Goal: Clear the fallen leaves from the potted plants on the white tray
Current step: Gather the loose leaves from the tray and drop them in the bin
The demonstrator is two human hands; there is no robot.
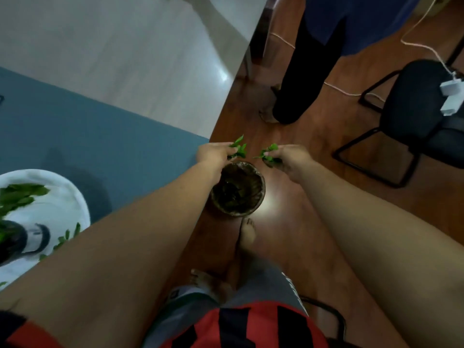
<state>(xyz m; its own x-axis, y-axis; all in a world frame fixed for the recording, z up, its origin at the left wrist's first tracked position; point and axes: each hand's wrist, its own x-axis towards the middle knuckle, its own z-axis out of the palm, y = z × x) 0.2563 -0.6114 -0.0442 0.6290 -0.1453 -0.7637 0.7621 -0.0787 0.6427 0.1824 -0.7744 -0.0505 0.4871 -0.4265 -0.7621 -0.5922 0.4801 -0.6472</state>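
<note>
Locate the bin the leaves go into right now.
The dark round bin stands on the wooden floor at centre of the head view, just below the leaf-filled left hand and right hand, beside the table edge.

A bin [238,189] stands on the floor [313,146] at centre. Both hands, left hand [216,153] and right hand [288,159], hold leaves [238,149] at its 12 o'clock. The tray [72,197] sits on the table [100,136] at 9 o'clock; a chair [411,116] at 2 o'clock.

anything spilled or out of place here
Nothing spilled. Both hands, left hand and right hand, hold leaves above the brown bin on the floor. A few loose leaves remain on the white tray.
</note>
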